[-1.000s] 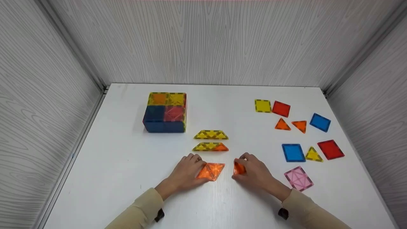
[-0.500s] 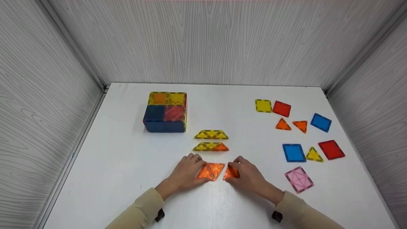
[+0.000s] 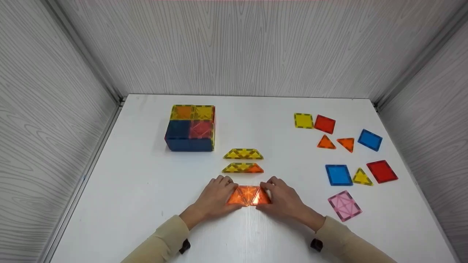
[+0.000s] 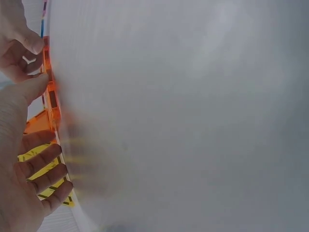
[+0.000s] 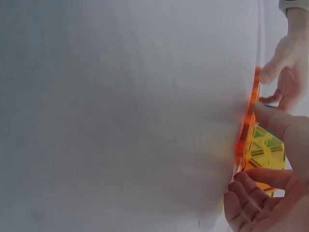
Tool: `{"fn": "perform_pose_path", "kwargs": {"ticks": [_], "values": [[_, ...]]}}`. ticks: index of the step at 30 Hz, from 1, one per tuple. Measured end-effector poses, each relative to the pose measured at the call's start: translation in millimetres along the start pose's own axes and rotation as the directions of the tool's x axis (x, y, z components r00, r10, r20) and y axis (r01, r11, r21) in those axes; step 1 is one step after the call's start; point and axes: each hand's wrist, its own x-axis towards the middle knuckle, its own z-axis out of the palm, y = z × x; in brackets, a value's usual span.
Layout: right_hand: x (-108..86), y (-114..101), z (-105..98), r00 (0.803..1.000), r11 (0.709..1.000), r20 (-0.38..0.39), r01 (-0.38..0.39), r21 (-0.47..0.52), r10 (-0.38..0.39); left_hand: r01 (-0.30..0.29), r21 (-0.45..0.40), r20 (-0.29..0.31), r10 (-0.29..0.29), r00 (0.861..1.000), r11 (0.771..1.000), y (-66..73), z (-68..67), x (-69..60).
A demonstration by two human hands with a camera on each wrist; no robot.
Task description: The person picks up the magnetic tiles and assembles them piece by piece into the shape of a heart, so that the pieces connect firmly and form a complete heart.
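Observation:
A row of orange triangular magnetic tiles [image 3: 248, 195] lies between the hands in the head view, joined side by side as a trapezoid. My left hand [image 3: 215, 195] pinches its left end between thumb and forefinger. At the opposite end my right hand [image 3: 287, 199] pinches the rightmost orange triangle. In the left wrist view the orange tiles [image 4: 53, 104] show edge-on near the thumb. Just beyond the hands lies a yellow-and-orange trapezoid [image 3: 241, 168], with an all-yellow trapezoid [image 3: 243, 153] behind it.
A block of colored square tiles [image 3: 190, 144] stands at the back left. Loose tiles lie on the right: a pink square [image 3: 344, 205], blue square [image 3: 339, 175], red square [image 3: 382, 171], yellow triangle [image 3: 362, 177] and several others. Walls enclose the white table [image 3: 120, 182] behind and on both sides.
My right hand has moved left with its orange triangle, tilted up at first, and laid it flat against the orange pair. The left hand has stayed in place.

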Motion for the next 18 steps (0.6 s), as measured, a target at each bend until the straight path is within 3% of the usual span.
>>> {"fn": "perform_pose_path", "kwargs": {"ticks": [11, 15, 18], "values": [[1.8, 2.7, 1.9, 1.0, 0.997, 0.023, 0.004, 0.082, -0.006, 0.037, -0.03, 0.013, -0.037, 0.999, 0.999, 5.5, -1.6, 1.7], [3.3, 4.0, 2.1, 0.999, 0.98, 0.035, -0.028, 0.199, 0.021, 0.053, -0.081, -0.008, -0.053, 0.999, 0.995, 7.0, -2.3, 0.0], [5.5, 5.4, 0.7, 0.998, 0.948, 0.039, -0.06, 0.313, 0.05, 0.056, -0.125, -0.023, -0.059, 0.998, 0.991, 7.6, -3.4, -0.9]]}}
